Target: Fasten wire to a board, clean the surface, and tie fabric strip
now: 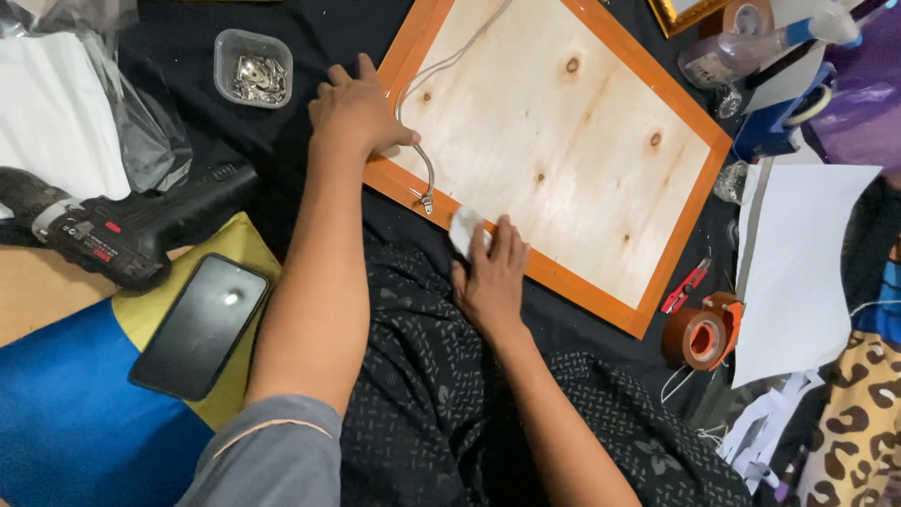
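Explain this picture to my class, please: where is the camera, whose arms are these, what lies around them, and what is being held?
The camera sits on a person's head and looks down, so both arms are that person's own. The left hand lies flat on the corner of an orange picture frame, which lies back side up, its plywood back showing. A thin cord runs across it. The right hand presses a small white cloth against the frame's near edge. Around them lie a cordless drill, a dark phone, a tub of metal hangers and a brown tape roll.

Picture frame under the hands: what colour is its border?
Glossy orange border around a pale knotted plywood backing, shown best in the head view.
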